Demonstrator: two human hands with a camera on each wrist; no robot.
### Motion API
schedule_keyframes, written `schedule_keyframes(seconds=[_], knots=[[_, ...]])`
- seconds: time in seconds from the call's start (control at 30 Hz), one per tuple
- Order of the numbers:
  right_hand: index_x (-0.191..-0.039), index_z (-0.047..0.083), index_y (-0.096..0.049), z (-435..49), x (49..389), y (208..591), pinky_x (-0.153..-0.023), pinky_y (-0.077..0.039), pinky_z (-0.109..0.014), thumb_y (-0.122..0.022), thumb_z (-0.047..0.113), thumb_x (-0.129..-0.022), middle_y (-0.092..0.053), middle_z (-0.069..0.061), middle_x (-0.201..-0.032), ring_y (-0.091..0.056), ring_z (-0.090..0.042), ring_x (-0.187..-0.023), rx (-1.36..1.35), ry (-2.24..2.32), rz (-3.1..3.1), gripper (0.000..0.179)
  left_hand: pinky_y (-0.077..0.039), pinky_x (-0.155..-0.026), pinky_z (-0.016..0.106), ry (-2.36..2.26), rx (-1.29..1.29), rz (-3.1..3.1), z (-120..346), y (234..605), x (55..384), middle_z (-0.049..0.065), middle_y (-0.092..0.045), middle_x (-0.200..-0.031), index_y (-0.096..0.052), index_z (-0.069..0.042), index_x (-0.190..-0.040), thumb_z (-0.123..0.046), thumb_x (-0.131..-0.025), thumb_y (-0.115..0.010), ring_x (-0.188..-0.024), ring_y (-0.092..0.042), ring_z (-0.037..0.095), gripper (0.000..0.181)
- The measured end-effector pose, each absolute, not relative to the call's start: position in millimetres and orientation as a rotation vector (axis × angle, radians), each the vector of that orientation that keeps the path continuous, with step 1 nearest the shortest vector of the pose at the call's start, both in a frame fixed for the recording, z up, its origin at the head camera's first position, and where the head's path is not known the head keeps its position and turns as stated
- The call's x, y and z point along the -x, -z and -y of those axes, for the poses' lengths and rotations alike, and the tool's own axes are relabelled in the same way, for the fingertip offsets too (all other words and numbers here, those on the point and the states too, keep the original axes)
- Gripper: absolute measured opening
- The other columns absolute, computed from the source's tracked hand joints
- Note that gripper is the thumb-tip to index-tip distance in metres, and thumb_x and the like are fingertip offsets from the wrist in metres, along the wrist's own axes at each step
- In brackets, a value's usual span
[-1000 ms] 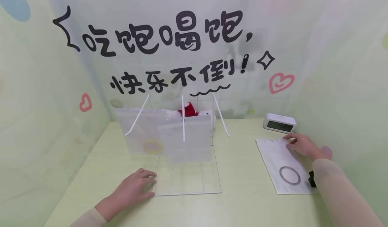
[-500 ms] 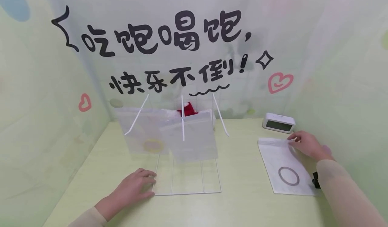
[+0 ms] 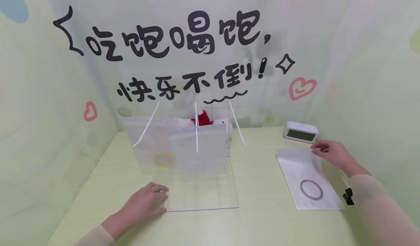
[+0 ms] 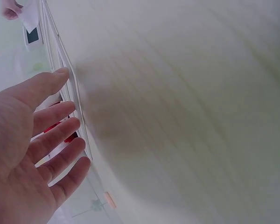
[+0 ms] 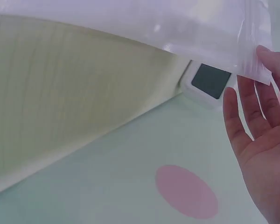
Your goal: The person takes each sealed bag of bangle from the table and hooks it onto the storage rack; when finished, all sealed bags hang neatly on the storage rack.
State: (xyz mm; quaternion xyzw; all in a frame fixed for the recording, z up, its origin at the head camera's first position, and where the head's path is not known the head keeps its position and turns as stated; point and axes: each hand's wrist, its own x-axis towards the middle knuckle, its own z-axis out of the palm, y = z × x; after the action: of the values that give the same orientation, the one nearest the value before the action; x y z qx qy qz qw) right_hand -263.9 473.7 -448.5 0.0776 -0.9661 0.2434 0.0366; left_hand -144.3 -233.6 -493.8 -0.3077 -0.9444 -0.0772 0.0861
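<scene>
In the head view my right hand (image 3: 336,157) pinches the top right corner of a white translucent zip bag (image 3: 292,169) printed with a grey ring. The right wrist view shows the thumb and fingers of this hand (image 5: 270,130) on the bag's corner (image 5: 254,60), its edge raised off the table. My left hand (image 3: 141,206) rests with relaxed fingers against the left side of a white wire rack's base (image 3: 203,210). In the left wrist view its fingertips (image 4: 73,123) touch the wire. Two similar bags hang at the rack: one in front (image 3: 203,158), one at left (image 3: 141,140).
A white digital clock (image 3: 301,132) stands just behind the held bag. Behind the rack lies a red and white plush toy (image 3: 204,119). Three wire prongs (image 3: 237,123) stick out toward me from the rack's top. Printed curtain walls (image 3: 387,103) enclose the table.
My right hand has shifted slightly right and now pinches the bag's corner, with its top edge lifted. The front hanging bag has swung a little. My left hand stays on the rack.
</scene>
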Motion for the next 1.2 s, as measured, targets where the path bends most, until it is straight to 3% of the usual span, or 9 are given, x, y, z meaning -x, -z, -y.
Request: schedule_keyframes(seconds=[0.17, 0.4, 0.5, 0.77, 1.2], knots=[[-0.113, 0.006, -0.074, -464, 257, 439, -0.069, -0.055, -0.019, -0.073, 0.021, -0.097, -0.076, -0.013, -0.104, -0.068, -0.023, -0.092, -0.259, -0.743, 2.929, 0.022, -0.062, -0.086, 0.038, 0.224, 0.909, 2.813, 235, 495, 144, -0.002, -0.071, -0.126, -0.079, -0.017, -0.107, -0.037, -0.078, -0.087, -0.111, -0.063, 0.02, 0.036], [-0.109, 0.009, -0.076, -444, 239, 425, -0.065, -0.054, -0.02, -0.076, 0.02, -0.095, -0.076, -0.006, -0.096, -0.06, 0.003, -0.081, -0.305, -0.737, 2.841, 0.018, -0.062, -0.085, 0.039, 0.237, 0.933, 2.763, 235, 496, 144, -0.002, -0.072, -0.124, -0.079, -0.017, -0.105, -0.035, -0.078, -0.088, -0.109, -0.063, 0.02, 0.034], [-0.108, 0.009, -0.076, -433, 229, 417, -0.064, -0.053, -0.019, -0.076, 0.019, -0.095, -0.076, -0.005, -0.094, -0.057, 0.009, -0.08, -0.337, -0.744, 2.789, 0.017, -0.062, -0.084, 0.038, 0.239, 0.935, 2.746, 235, 495, 144, -0.002, -0.072, -0.124, -0.08, -0.017, -0.104, -0.035, -0.077, -0.089, -0.108, -0.063, 0.019, 0.034], [-0.103, 0.011, -0.077, -408, 211, 399, -0.063, -0.05, -0.011, -0.08, 0.008, -0.089, -0.072, 0.001, -0.086, -0.059, 0.012, -0.08, -0.44, -0.747, 2.65, 0.015, -0.062, -0.088, 0.039, 0.243, 0.921, 2.801, 232, 496, 145, -0.003, -0.071, -0.127, -0.079, -0.018, -0.107, -0.037, -0.079, -0.087, -0.112, -0.063, 0.02, 0.035], [-0.096, 0.021, -0.077, -374, 191, 364, -0.059, -0.042, -0.011, -0.086, -0.006, -0.076, -0.071, 0.011, -0.081, -0.062, 0.011, -0.076, -0.597, -0.798, 2.413, 0.034, -0.062, -0.086, 0.041, 0.249, 0.913, 2.819, 233, 492, 142, -0.003, -0.071, -0.126, -0.079, -0.018, -0.107, -0.036, -0.08, -0.086, -0.111, -0.063, 0.021, 0.034]])
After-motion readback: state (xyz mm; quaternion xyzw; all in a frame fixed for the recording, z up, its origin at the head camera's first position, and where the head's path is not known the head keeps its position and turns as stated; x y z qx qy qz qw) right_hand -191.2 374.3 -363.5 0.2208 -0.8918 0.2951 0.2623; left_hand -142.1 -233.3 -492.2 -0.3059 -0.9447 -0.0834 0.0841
